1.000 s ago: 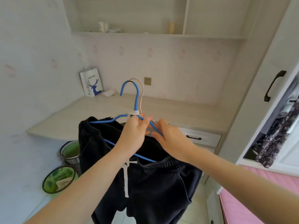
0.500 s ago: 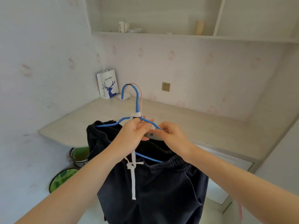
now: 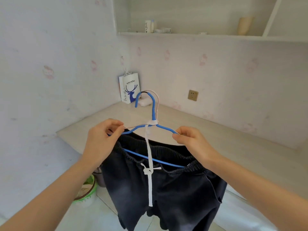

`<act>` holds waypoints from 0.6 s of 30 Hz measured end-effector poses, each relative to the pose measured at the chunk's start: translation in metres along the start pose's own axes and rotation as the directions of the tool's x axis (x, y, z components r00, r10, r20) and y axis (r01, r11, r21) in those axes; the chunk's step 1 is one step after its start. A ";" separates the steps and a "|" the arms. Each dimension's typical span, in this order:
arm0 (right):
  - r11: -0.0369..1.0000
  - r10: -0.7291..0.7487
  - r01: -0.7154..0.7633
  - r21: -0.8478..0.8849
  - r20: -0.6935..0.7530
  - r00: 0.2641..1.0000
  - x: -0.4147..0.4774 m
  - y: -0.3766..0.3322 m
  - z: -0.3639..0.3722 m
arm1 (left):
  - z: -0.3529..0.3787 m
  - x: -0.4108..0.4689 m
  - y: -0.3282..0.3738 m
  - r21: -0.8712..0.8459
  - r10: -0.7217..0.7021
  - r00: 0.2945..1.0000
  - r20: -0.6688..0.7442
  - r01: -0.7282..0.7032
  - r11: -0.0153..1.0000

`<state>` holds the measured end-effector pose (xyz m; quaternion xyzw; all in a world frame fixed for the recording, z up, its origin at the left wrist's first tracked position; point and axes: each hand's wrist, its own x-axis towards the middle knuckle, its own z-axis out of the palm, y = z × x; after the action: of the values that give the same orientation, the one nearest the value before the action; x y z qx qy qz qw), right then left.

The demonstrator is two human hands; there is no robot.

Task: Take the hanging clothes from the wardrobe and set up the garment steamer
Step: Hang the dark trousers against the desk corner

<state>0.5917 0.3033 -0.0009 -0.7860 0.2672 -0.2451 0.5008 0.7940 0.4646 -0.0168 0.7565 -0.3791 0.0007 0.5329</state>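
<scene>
Broadly, a pale surface (image 3: 216,130) is seen running along two papered walls, and in front of its edge a pair of dark shorts (image 3: 175,189) is held up in the air on a blue hanger (image 3: 153,110). The shorts are draped by their elastic waistband over the hanger's lower bar and are suspended above the tiled floor. The hanger's left shoulder is pinched between the thumb and fingertips of the curled left hand (image 3: 101,139). The end of its right shoulder is pinched the same way by the right hand (image 3: 191,140). A white paper bag (image 3: 129,88) printed with a blue deer is stood in the corner of the surface. A pinkish wire hanger (image 3: 157,100) is nested just behind the blue one. A white drawstring (image 3: 150,184) is wound round the blue hanger's neck, knotted at the waistband and dangled down the front. A wall socket (image 3: 193,95) is set above the surface.
</scene>
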 end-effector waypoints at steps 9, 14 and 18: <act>0.998 -0.053 0.053 -0.019 0.017 0.998 0.073 -0.010 0.004 | -0.010 0.070 -0.056 0.335 0.180 0.961 0.211 -0.244 0.910; 0.996 -0.081 0.081 -0.038 0.010 0.997 0.131 -0.018 0.021 | -0.022 0.113 -0.070 0.257 0.155 0.975 0.157 -0.192 0.947; 0.975 -0.144 0.138 -0.176 -0.026 0.989 0.186 -0.030 0.039 | -0.034 0.159 -0.093 0.266 0.135 0.986 0.099 -0.157 0.951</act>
<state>0.7593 0.2162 0.0332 -0.8387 0.2408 -0.2710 0.4065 0.9741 0.4141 -0.0126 0.7920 -0.4512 0.0620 0.4067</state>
